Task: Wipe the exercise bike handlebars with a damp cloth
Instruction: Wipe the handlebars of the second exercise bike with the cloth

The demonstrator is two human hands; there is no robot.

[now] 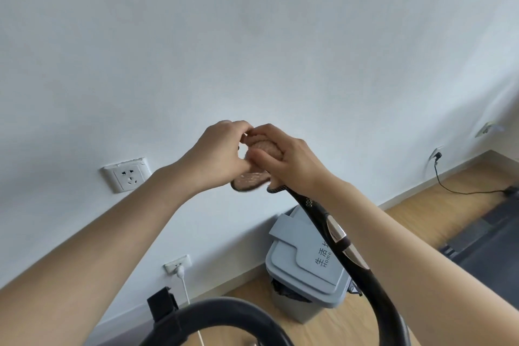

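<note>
A black exercise bike handlebar [341, 244] with a metal sensor plate rises from the bottom right toward the middle of the view. A pinkish-brown cloth [262, 147] is bunched over its top end, and a flap of it hangs down to the left. My right hand [286, 160] grips the cloth around the bar end. My left hand [222, 150] pinches the cloth's upper edge with its fingertips. A second curved black bar [216, 309] arcs across the bottom.
A white wall fills most of the view, with a socket [127, 174] at left and a plugged-in socket [177, 263] lower down. A grey lidded bin [309, 270] stands on the wood floor. A black cable [460, 191] and a dark mat lie at right.
</note>
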